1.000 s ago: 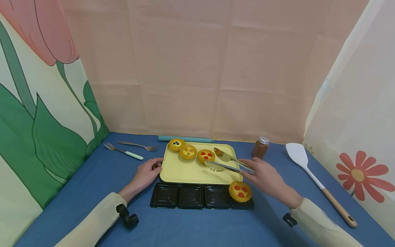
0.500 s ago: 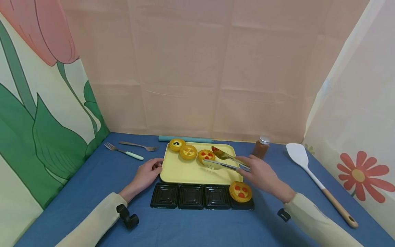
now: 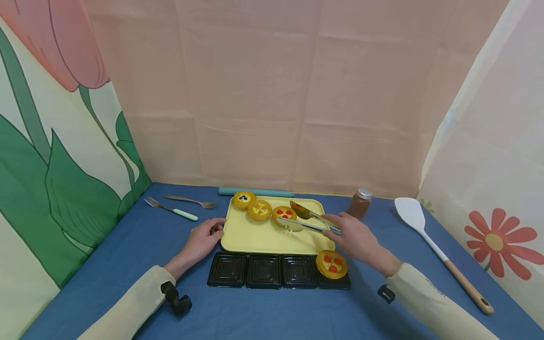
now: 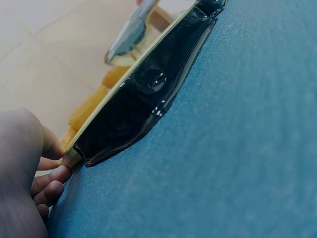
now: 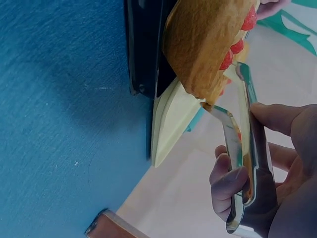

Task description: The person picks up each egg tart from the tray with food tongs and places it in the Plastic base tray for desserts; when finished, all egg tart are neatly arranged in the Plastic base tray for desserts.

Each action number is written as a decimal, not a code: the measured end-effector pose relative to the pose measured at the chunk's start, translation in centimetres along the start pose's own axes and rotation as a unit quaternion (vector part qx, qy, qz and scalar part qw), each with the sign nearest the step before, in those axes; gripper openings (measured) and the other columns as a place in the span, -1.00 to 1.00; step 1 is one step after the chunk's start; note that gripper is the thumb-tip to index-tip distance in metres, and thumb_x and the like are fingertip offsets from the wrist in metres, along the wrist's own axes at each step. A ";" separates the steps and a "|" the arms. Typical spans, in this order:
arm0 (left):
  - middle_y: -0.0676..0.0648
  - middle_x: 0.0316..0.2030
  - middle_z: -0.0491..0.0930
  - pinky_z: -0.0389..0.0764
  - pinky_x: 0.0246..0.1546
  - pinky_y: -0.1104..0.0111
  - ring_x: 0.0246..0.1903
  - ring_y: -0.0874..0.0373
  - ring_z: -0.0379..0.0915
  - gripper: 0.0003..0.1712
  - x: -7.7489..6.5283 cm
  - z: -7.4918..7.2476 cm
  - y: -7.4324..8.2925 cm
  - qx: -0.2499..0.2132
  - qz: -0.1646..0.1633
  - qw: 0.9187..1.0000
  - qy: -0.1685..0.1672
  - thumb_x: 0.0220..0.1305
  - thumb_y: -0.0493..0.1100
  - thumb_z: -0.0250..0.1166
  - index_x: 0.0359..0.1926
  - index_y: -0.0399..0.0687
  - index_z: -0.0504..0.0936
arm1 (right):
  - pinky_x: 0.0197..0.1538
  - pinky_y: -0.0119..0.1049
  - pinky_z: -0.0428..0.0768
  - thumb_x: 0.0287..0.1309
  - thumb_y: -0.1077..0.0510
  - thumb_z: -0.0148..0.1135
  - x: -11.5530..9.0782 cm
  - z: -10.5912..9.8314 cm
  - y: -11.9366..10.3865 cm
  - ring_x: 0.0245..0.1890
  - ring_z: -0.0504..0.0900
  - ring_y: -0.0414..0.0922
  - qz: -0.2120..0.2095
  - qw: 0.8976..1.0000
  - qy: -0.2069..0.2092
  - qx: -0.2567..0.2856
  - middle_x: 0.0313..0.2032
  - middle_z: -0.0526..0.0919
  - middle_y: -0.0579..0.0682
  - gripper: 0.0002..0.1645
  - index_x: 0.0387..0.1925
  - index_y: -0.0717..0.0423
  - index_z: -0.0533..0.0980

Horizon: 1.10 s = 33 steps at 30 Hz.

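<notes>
Tongs (image 3: 303, 212), gripped by right hand (image 3: 358, 239), have shifted leftward; left hand (image 3: 200, 241) pinches yellow tray (image 3: 248, 237).

The long cream sleeves (image 3: 123, 304) each bear a small black wrist camera (image 3: 175, 298).

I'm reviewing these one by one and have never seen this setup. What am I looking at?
There is no machine here, just a person's bare hands. The wide picture comes from a head camera looking forward and down; the two close ones come from wrist cameras. The left hand holds the edge of the yellow tray, which bears three tarts. The right hand holds metal tongs, their jaws apart beside the red-topped tart there. A fourth tart sits on the black container's right end. Also on the blue cloth: two forks, a jar and a spatula.
</notes>
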<state>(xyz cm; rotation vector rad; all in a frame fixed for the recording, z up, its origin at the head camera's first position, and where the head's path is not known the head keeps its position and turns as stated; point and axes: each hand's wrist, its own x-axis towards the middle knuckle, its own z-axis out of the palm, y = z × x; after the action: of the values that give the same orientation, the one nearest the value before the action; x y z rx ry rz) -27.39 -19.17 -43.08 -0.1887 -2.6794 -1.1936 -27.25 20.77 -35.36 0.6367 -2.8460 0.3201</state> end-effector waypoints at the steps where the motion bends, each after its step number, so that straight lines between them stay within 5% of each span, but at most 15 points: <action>1: -0.09 -0.19 0.55 0.35 -0.31 0.22 -0.36 0.09 0.36 -0.55 0.0 0.0 0.0 -0.001 0.000 1.000 0.000 0.41 -0.27 0.14 0.28 -0.29 0.53 | -0.27 -0.14 0.61 0.26 -0.01 0.39 0.0 0.0 0.0 -0.29 0.55 -0.07 0.000 1.000 0.001 -0.001 -0.09 0.65 0.13 -0.44 0.25 0.07 0.58; 10: -0.08 -0.20 0.55 0.35 -0.31 0.23 -0.36 0.09 0.36 -0.55 0.1 0.1 0.0 0.002 0.001 1.000 0.000 0.41 -0.27 0.15 0.27 -0.29 0.54 | -0.43 -0.29 0.46 0.21 0.06 0.44 -0.1 0.2 0.0 -0.44 0.44 -0.17 -0.020 0.999 0.026 0.022 -0.27 0.60 -0.01 -0.51 0.15 0.10 0.63; 33: -0.09 -0.19 0.54 0.35 -0.31 0.23 -0.35 0.08 0.35 -0.55 0.0 0.1 0.0 -0.002 -0.004 1.000 0.000 0.40 -0.27 0.14 0.27 -0.29 0.54 | -0.48 -0.34 0.43 0.20 0.06 0.45 -0.8 0.0 -0.3 -0.49 0.39 -0.20 -0.032 0.998 0.044 0.005 -0.36 0.53 -0.10 -0.54 0.12 0.07 0.65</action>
<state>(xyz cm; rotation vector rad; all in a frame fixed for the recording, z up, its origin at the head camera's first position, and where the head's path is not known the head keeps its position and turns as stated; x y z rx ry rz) -27.45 -19.10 -43.13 -0.1779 -2.6808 -1.2017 -26.43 20.81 -35.55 0.6974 -2.7354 0.3433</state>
